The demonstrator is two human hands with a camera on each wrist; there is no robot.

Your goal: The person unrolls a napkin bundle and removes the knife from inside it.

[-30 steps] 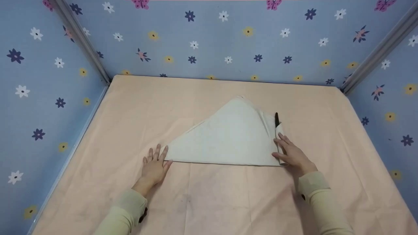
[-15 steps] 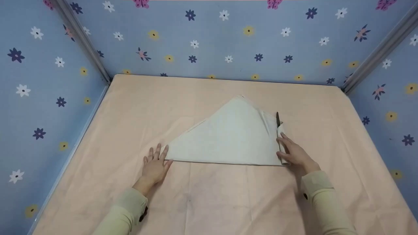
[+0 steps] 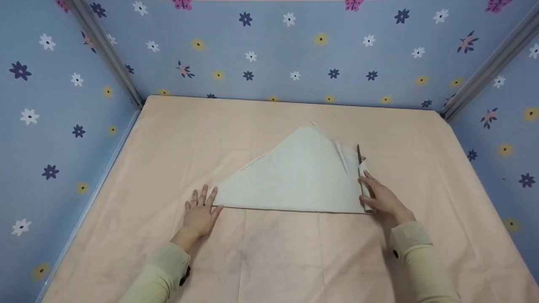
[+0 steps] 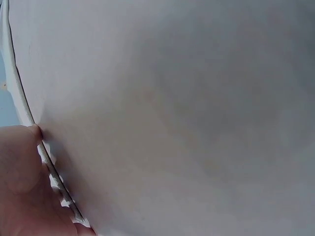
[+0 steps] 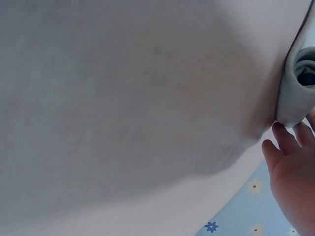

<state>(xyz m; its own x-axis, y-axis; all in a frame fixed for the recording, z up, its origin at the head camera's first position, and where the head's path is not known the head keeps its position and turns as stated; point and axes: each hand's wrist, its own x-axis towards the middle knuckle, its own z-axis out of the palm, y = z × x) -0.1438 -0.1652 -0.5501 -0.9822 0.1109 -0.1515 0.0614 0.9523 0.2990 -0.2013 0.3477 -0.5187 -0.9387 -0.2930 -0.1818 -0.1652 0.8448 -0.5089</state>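
- Right hand (image 3: 383, 200): fingers and thumb bent over the rolled edge (image 5: 294, 104) of a pale cloth, gripping it from the outer side. In the right wrist view the fingertips meet the roll beside its near end, where wound layers surround a dark hollow.
- Left hand (image 3: 198, 219): fingers straight and spread, palm down, the fingertips resting on the cloth's opposite corner and the thumb touching its near edge.
- Pale cloth (image 3: 290, 172): lying flat between the two hands, roughly triangular. Its straight near edge runs from one hand to the other; its peak lies beyond both, closer to the right hand. Shallow creases slant down just to the left of the right hand.
- Dark slender object (image 3: 358, 153): projecting from the far end of the roll, just beyond the right hand's fingertips; its identity cannot be told.
- Sleeves: a pale left sleeve (image 3: 156, 275) and a pale right sleeve (image 3: 425, 269), each cuffed behind its hand.
- Table (image 3: 278, 256): spread with a peach covering, lightly creased, extending beneath and around both hands.
- Back panel (image 3: 269, 33): blue with flowers, standing well beyond the hands; similar side panels flank them, with a grey post (image 3: 107, 50) at the left rear corner and another at the right.
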